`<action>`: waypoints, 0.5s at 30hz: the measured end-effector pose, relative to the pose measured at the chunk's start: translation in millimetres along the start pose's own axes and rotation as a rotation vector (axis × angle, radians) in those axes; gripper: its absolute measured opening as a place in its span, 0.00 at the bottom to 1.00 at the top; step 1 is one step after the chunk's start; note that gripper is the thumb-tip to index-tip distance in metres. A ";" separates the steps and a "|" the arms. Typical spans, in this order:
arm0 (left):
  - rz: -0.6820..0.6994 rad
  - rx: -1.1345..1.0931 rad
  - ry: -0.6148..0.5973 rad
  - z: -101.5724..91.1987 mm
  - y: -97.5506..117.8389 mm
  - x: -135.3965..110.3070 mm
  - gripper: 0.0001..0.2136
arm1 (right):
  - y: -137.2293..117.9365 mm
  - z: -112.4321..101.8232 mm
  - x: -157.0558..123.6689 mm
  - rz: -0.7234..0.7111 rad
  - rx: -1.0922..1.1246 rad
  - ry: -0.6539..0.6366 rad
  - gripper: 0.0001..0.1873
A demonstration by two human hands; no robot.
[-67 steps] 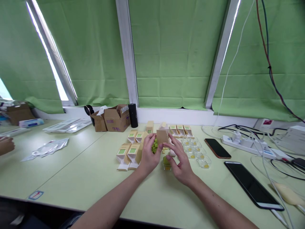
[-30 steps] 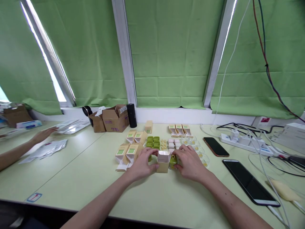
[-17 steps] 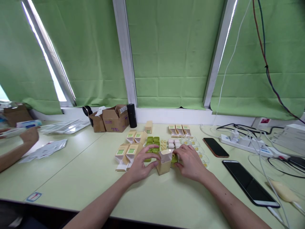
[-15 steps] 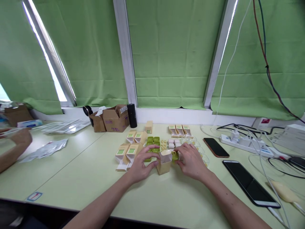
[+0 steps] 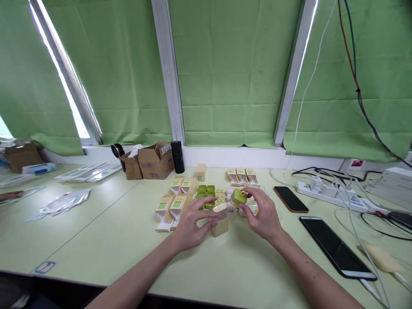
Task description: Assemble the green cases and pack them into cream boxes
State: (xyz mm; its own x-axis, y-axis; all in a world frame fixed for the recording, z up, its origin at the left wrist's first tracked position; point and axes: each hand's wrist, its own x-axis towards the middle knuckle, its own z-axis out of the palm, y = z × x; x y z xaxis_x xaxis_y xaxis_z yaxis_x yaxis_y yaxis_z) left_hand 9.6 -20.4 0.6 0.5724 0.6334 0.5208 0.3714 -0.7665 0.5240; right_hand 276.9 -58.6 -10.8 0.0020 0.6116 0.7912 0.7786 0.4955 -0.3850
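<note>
My left hand holds a small cream cardboard box upright on the table, its top open, with fingers and thumb at its left side and rim. Just right of the box, my right hand pinches a green square lid with a yellow piece on it; whether a clear jar hangs beneath it is hard to tell. Behind my hands are green square pieces, small yellow pieces and pale pink pieces, partly hidden. Clear cups lie behind my right hand.
Several cream boxes lie to the left, others at the back. Phones and a power strip with cables lie at right. Brown cartons and a black cylinder stand by the wall. Another person's hand is at far left.
My right hand has lifted the green lid up and slightly back from beside the box, turning its top into view. My left hand stays on the box. The other person's hand has drawn leftward.
</note>
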 end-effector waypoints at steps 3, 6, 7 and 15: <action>-0.049 0.038 -0.013 2.7 -0.8 2.7 0.12 | -1.3 1.1 -0.3 -0.027 0.069 0.054 0.18; -0.087 0.050 -0.012 6.3 -2.8 6.3 0.14 | -3.8 2.7 -0.9 -0.039 0.156 0.096 0.19; -0.093 0.048 -0.007 7.4 -3.0 7.8 0.15 | -4.7 3.2 -1.2 -0.040 0.184 0.107 0.20; -0.110 -0.054 0.068 13.0 4.8 25.7 0.11 | -11.6 7.3 -4.8 0.044 0.354 0.147 0.19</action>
State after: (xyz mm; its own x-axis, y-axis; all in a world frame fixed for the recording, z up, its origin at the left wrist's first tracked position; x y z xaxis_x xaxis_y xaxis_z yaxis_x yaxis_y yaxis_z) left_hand 35.6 -9.2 7.7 0.4791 0.7203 0.5017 0.3880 -0.6865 0.6150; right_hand 263.2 -62.8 -13.6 0.1405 0.5543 0.8204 0.5112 0.6690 -0.5396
